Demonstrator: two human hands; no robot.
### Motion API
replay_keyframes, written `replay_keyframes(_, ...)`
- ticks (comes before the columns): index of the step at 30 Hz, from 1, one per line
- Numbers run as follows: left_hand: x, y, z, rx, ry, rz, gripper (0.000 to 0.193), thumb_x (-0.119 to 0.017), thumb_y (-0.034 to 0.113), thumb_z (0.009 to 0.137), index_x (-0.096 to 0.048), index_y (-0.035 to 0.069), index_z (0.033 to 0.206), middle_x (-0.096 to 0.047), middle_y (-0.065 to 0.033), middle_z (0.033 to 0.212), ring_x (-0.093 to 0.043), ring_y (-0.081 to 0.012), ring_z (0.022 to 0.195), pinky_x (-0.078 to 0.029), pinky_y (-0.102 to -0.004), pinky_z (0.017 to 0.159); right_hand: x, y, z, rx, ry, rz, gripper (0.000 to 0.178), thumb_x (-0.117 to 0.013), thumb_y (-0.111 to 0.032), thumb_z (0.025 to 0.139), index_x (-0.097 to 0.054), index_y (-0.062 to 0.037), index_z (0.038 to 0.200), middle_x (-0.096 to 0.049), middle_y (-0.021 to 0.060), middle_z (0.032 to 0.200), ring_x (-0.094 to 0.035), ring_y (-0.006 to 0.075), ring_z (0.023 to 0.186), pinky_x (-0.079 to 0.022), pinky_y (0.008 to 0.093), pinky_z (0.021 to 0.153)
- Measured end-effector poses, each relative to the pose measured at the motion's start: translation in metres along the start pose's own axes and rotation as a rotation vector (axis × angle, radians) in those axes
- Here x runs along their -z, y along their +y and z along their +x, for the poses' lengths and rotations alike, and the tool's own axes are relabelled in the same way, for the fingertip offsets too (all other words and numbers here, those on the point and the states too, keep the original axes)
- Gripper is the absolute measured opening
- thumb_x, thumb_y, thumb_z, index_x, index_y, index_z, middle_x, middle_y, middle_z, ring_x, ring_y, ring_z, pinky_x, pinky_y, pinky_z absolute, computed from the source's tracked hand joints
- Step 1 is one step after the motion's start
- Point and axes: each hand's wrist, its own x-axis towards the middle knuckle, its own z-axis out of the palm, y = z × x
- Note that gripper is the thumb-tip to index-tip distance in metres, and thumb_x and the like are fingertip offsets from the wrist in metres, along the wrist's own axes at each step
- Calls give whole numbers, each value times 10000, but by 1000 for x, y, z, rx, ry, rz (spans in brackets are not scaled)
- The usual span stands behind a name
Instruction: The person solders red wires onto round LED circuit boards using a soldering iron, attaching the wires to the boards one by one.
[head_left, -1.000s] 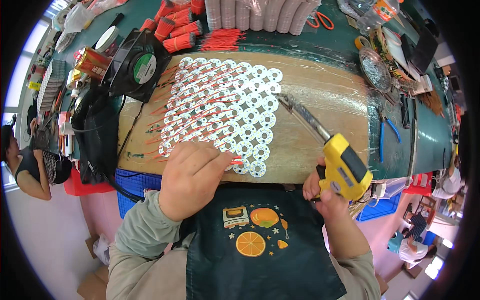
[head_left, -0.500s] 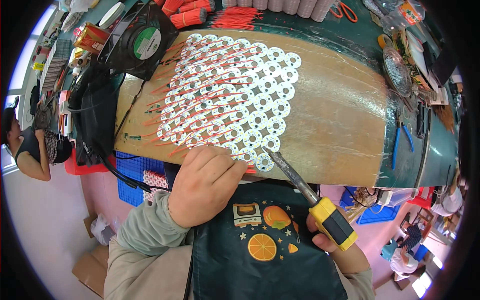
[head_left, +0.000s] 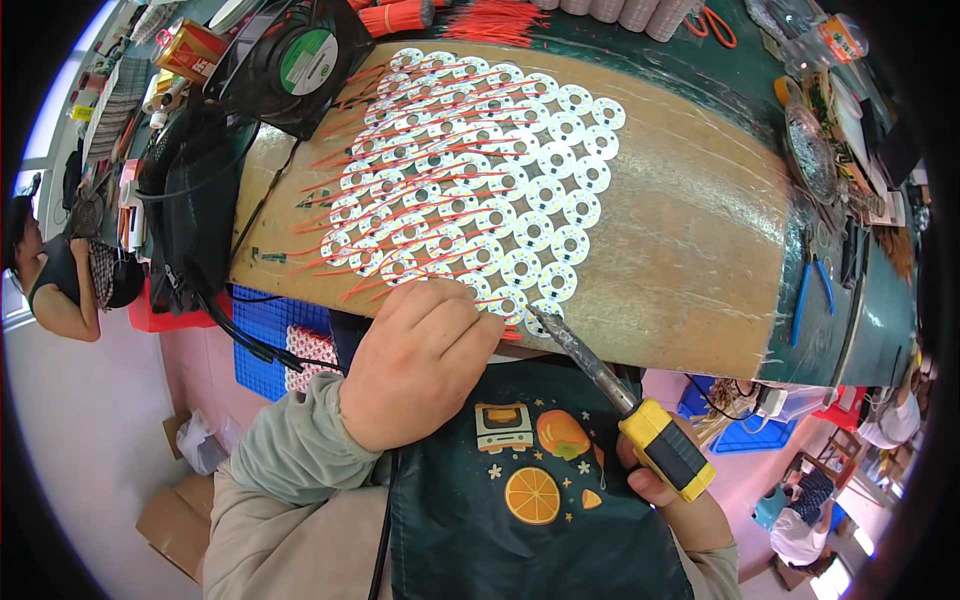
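Round white circuit boards (head_left: 545, 228) with centre holes lie in close rows on a brown board (head_left: 690, 220). Thin red wires (head_left: 400, 200) run leftward from many of them; the right-hand columns carry none. My left hand (head_left: 420, 365) is closed at the sheet's near edge, its fingers pinched on red wires (head_left: 511, 333) whose ends poke out beside the fingertips. My right hand (head_left: 655, 475) grips a soldering iron (head_left: 668, 448) by its yellow and black handle. The iron's tip is at the nearest boards on the lower right, close to my left fingertips; whether it touches is unclear.
A black fan (head_left: 300, 62) stands at the far left beside a black bag (head_left: 185, 210). Bundles of red wire (head_left: 397, 17) and scissors with red handles (head_left: 712, 27) lie at the back. Blue-handled pliers (head_left: 803, 300) rest on the right. Other people sit farther off.
The view has shifted slightly, so the boards appear farther up and right. The iron's tip stays around the near right boards, and both hands keep their grips.
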Motion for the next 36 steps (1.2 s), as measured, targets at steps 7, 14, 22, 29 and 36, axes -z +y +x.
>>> replay_keyframes(7,2,4,3,37,-13,35,288,-674,-29,696,-675,13,981,-618,-100,910,-628,-282,929,-506,-387,822,-1,5,-9,-101,16,-88,545,-637,-593,846,-718,-102,1067,-661,84,799,-649,300,645,-489,370,555)
replay_keyframes(14,6,2,2,39,-61,13,304,-666,-33,701,-676,18,1000,-621,-97,937,-624,-289,958,-506,-390,854,1,-5,1,-9,-5,-97,490,-675,-537,844,-717,-96,1053,-692,78,818,-672,292,660,-517,349,581)
replay_keyframes(22,9,4,3,50,-97,24,310,-659,-36,702,-674,21,1006,-620,-95,949,-620,-286,977,-504,-382,878,-1,-8,7,41,-39,-31,356,-772,-327,788,-700,-61,1014,-733,71,837,-712,252,701,-552,304,642)
replay_keyframes(29,9,2,3,50,-116,24,292,-648,-27,710,-671,11,999,-623,-97,950,-621,-284,972,-504,-381,872,4,1,2,27,-65,-103,349,-784,-330,757,-697,-76,980,-727,74,821,-704,261,687,-544,311,616)
replay_keyframes(36,8,2,3,44,-106,11,301,-652,-27,707,-676,7,1006,-621,-105,955,-616,-293,970,-503,-385,875,3,8,-4,61,-45,-167,353,-811,-265,717,-686,-62,977,-719,97,809,-694,272,661,-539,319,594)
